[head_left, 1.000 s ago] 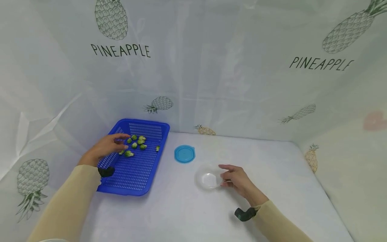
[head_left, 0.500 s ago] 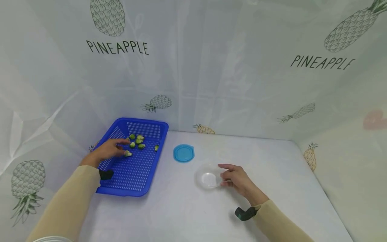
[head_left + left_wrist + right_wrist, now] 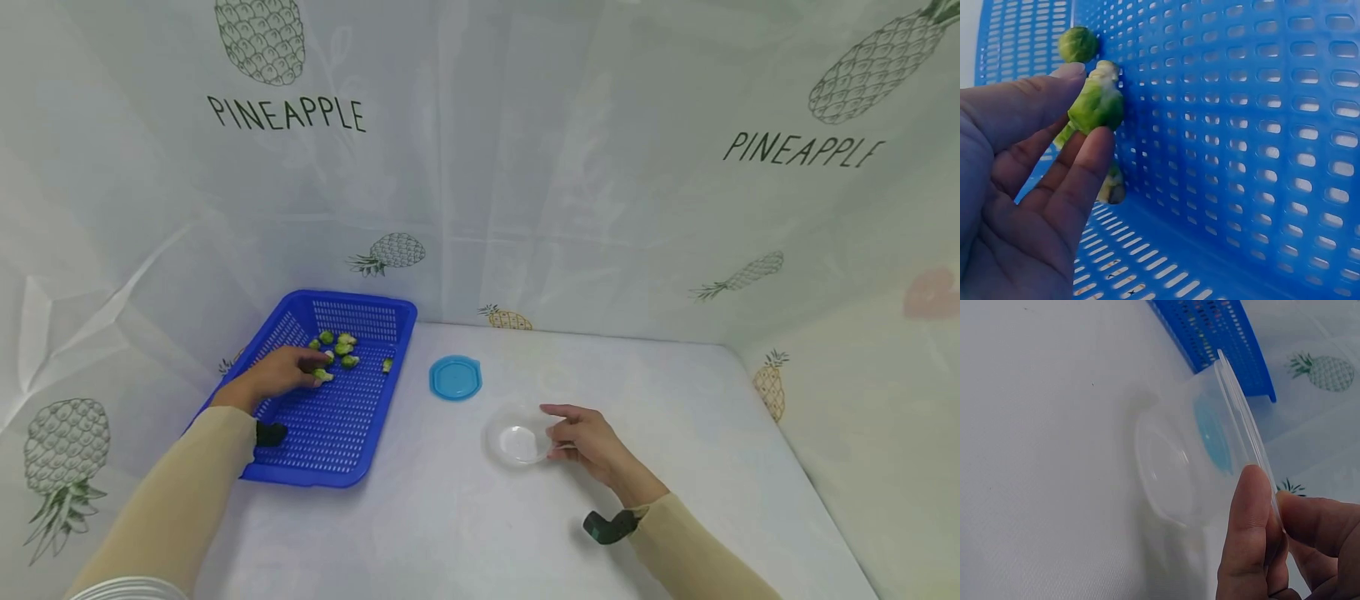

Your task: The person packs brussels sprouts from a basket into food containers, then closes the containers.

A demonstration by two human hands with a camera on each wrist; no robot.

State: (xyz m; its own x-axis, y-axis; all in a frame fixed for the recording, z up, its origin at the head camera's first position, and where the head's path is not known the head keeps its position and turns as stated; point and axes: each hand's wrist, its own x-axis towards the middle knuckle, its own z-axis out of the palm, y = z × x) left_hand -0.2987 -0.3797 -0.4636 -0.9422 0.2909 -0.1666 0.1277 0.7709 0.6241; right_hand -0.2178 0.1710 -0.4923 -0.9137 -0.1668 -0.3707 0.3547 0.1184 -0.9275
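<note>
My left hand point(image 3: 283, 372) is down inside the blue basket point(image 3: 372, 417), among several Brussels sprouts point(image 3: 349, 362). In the left wrist view its thumb and a finger pinch one green Brussels sprout point(image 3: 1096, 107) from two sides; a rounder sprout point(image 3: 1078, 44) sits just beyond the thumb. My right hand point(image 3: 592, 443) holds the rim of a clear plastic bowl point(image 3: 517, 446) on the white tabletop. Thumb and fingers lie on opposite sides of that rim in the right wrist view, where the bowl point(image 3: 1163, 469) shows from the side.
A light blue lid point(image 3: 455, 378) lies flat between basket and bowl. One sprout point(image 3: 387, 365) rests apart near the basket's right wall. White cloth printed with pineapples point(image 3: 510, 320) hangs behind and beside the table.
My left hand has moved right and slightly down in the basket, its fingers closing around a Brussels sprout. The right hand and the bowl keep their place; the head view shifts slightly.
</note>
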